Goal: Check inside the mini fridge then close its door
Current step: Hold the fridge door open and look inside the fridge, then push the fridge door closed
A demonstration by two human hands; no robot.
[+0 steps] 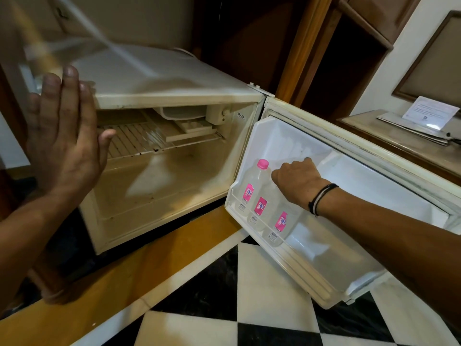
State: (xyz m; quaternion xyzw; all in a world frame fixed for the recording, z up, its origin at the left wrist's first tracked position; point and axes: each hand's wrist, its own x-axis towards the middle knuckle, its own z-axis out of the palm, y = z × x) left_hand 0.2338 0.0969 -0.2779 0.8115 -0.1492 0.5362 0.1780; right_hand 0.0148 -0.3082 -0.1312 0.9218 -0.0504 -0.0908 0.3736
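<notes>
Head view: fridge (174, 96) door (349, 186) wide open, check underway; left hand (64, 143) flat, empty; right hand (296, 178) fingers curled round a bottle (260, 207) top; closing remains.

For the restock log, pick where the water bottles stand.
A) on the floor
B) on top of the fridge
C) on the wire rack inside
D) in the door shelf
D: three water bottles stand in the shelf of the open door, the right hand curled over their tops.

Door (294, 138) open; right hand (296, 179) curled over bottles (260, 207); left hand (62, 143) flat.
</notes>
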